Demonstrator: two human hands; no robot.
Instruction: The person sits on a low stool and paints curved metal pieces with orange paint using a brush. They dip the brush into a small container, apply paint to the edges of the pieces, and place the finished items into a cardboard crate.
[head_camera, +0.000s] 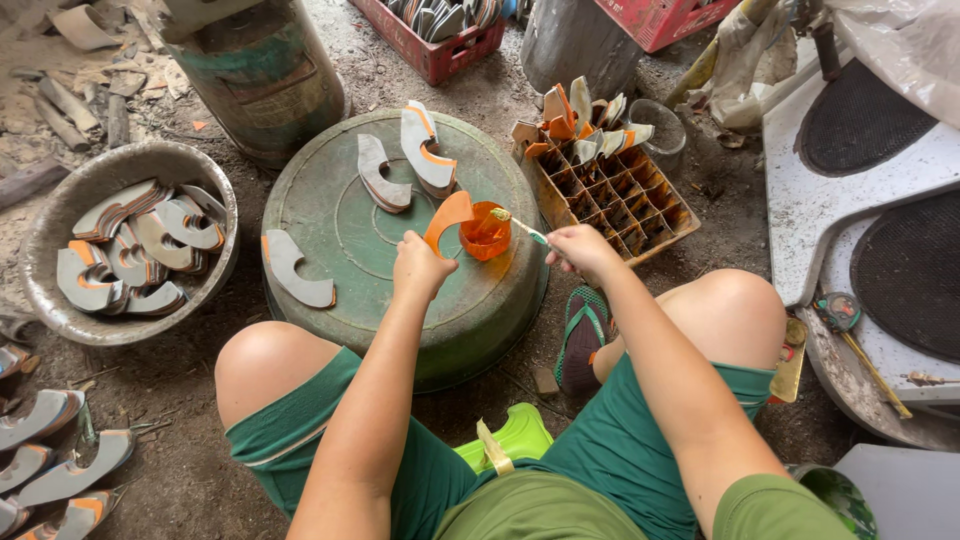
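**Brush, orange pot and curved piece on the upturned green basin**

Head view, the only one.

- Left hand (420, 268): fingers closed on the near end of a curved piece coated orange (446, 218), held just above the upturned green basin (340, 230). The piece arcs up and to the right from the hand, its far end touching or just beside the pot.
- Right hand (580, 248): pinched shut on the handle of a small brush (520, 226). The brush's long axis runs left and slightly far from the hand, its bristle tip over the rim of the pot. This hand is the nearer one to the pot's right side.
- Small orange pot (486, 232): stands on the basin between the two hands; it appears to hold orange liquid, though the level is hard to judge.
- On the basin: three grey curved pieces, one at the left edge (292, 268), two on the far side (405, 158).
- Grey metal bowl (222, 195), left: heaped with similar grey-and-orange pieces.
- Divided tray (625, 205), right and far: far cells stuffed with coated pieces, near cells empty.
- Red crate (432, 52), far: holds stacked dark pieces.
- More curved pieces (55, 470) lie on the ground, near left.
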